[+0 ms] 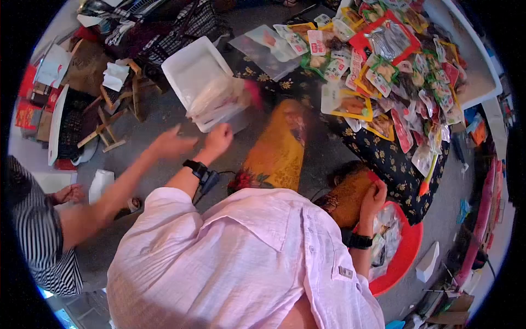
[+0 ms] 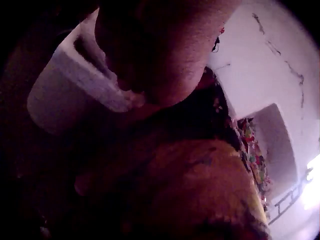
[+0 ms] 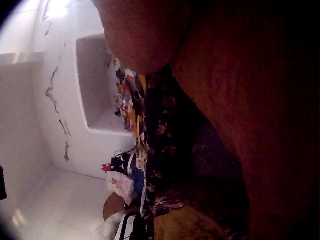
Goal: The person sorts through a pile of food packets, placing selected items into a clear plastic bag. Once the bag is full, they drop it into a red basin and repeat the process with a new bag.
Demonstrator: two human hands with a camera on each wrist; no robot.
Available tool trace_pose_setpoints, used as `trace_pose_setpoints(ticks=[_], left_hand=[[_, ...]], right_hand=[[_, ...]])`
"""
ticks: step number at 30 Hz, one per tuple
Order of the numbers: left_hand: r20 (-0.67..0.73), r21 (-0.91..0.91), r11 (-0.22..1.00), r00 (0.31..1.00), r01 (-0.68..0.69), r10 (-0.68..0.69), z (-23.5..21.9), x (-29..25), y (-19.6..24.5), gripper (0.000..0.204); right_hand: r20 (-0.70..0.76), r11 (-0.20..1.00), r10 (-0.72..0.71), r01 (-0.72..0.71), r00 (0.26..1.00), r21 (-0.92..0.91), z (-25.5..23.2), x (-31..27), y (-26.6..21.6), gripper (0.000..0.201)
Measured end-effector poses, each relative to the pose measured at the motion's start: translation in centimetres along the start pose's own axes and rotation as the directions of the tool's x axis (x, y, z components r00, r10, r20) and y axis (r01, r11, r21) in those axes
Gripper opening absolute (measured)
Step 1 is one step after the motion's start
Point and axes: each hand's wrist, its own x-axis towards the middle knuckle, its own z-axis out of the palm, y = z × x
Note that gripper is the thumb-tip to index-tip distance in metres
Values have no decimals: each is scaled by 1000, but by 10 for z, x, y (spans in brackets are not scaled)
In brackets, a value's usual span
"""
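Observation:
My left hand (image 1: 219,141) is at the near corner of a white box (image 1: 189,68), its fingers curled at the rim. In the left wrist view the fingertips meet the rim of the white box (image 2: 85,82). Clear plastic packets (image 1: 216,104) lie across the box's near side, blurred, with a pink patch beside them. My right hand (image 1: 374,197) rests loosely on my right knee, which is covered in yellow patterned cloth (image 1: 350,197). Another person's hand (image 1: 172,143) reaches in from the left, close to my left hand.
A large heap of colourful food packets (image 1: 383,71) covers a dark floral cloth (image 1: 378,156) at right, with a white tub (image 1: 482,60) behind. A red basin (image 1: 405,257) holding packets stands by my right leg. Small wooden stools (image 1: 104,129) stand at left.

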Motion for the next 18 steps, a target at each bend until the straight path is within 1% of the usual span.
trace_pose_setpoints(ticks=[1, 3, 5, 7, 10, 12, 13, 16, 18], left_hand=[[-94, 45, 998, 995, -41, 45, -14, 10, 7, 14], [-170, 162, 986, 985, 45, -17, -29, 42, -3, 19], [-323, 142, 990, 945, -2, 48, -34, 76, -35, 27], [-379, 290, 957, 920, 17, 98, -47, 104, -46, 34], [-341, 226, 973, 940, 51, 30, -35, 133, -75, 36], [-158, 176, 983, 987, 56, -28, -23, 149, -104, 33], [-64, 152, 986, 997, 63, -53, -20, 153, -106, 32], [30, 158, 987, 999, 32, -37, -23, 151, -100, 27], [49, 179, 982, 997, 52, -62, -31, 150, -92, 25]], right_hand=[[6, 1000, 20, -20, 1000, -6, -1, 0, 0, 17], [7, 1000, -15, 15, 1000, -23, -2, 2, -10, 16], [6, 999, -28, 28, 1000, -37, -3, 2, -13, 15], [-2, 999, -25, 25, 1000, -42, -2, 5, -14, 15], [-3, 996, 22, -22, 1000, -83, -2, 7, -22, 13], [18, 998, 10, -9, 1000, -55, -4, 10, -29, 12], [28, 999, 2, -1, 1000, -40, -5, 11, -30, 12], [-35, 999, -22, 20, 999, -42, 0, 8, -20, 10], [29, 998, 47, -46, 998, -34, -2, 7, -20, 13]])
